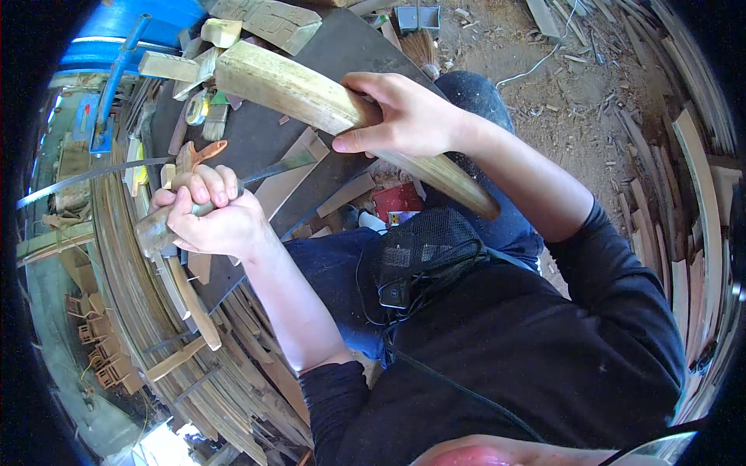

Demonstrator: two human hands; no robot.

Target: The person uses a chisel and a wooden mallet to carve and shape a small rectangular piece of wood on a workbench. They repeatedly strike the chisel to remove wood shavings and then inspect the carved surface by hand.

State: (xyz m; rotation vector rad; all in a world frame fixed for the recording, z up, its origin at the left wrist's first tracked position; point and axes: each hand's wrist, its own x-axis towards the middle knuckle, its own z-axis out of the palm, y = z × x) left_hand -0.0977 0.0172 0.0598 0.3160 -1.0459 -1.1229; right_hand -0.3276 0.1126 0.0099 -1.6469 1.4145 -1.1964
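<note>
My left hand is closed around the worn handle of a chisel-like tool; its flat metal blade points right, over the dark bench board. My right hand grips a long, pale, squared length of wood from above, thumb along its near side. The wood runs diagonally from the bench's far side down past my right knee, above the blade. An orange-handled brush lies just behind my left hand, partly hidden by it, and a saw blade extends leftward beside it.
Wood blocks, a tape measure and a paintbrush sit on the bench. A blue clamp stands left. Stacked strips line the left; offcuts line the right. A hand broom and a cable lie beyond.
</note>
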